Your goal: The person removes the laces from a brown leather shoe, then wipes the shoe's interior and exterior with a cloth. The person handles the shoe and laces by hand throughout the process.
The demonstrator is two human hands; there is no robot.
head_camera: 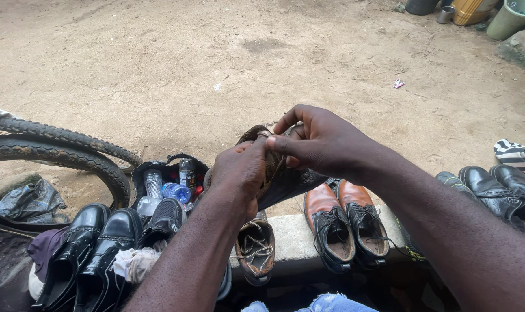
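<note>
At frame centre, the right hand (323, 141) pinched the upper edge of a worn brown shoe (280, 173), fingers closed on it, while the left hand (239, 170) gripped its side. This looked like mid-inspection; further handling would call for a steady hold. Below sat a concrete ledge (291, 231) with a tan pair of shoes (343, 222); sandy ground (216, 58) filled the upper frame.

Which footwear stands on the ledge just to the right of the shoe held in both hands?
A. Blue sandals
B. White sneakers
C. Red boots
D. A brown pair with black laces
D: the brown pair with black laces stands on the concrete ledge, right of the held shoe.
</note>
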